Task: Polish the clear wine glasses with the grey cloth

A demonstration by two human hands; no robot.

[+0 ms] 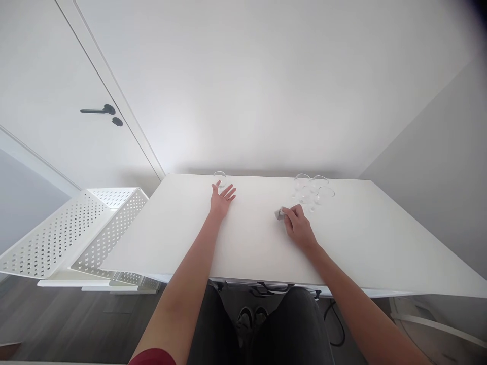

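My left hand [221, 203] is held palm up with its fingers spread, and nothing rests in it. Just beyond its fingertips, near the table's back edge, stands a clear glass [219, 174]. Between the thumb and fingers of my right hand [300, 228] is a small grey cloth [279, 214], crumpled and held close to the tabletop. Behind the right hand, several clear glasses [312, 185] are grouped close together. Their rims show, but the transparent bodies are hard to make out.
The white table [251, 243] meets a pale wall at the back. Left of it is a white perforated cart [61, 238] with tiered shelves. A door with a black handle [97, 110] is at the upper left. A black cable [342, 332] hangs below the table.
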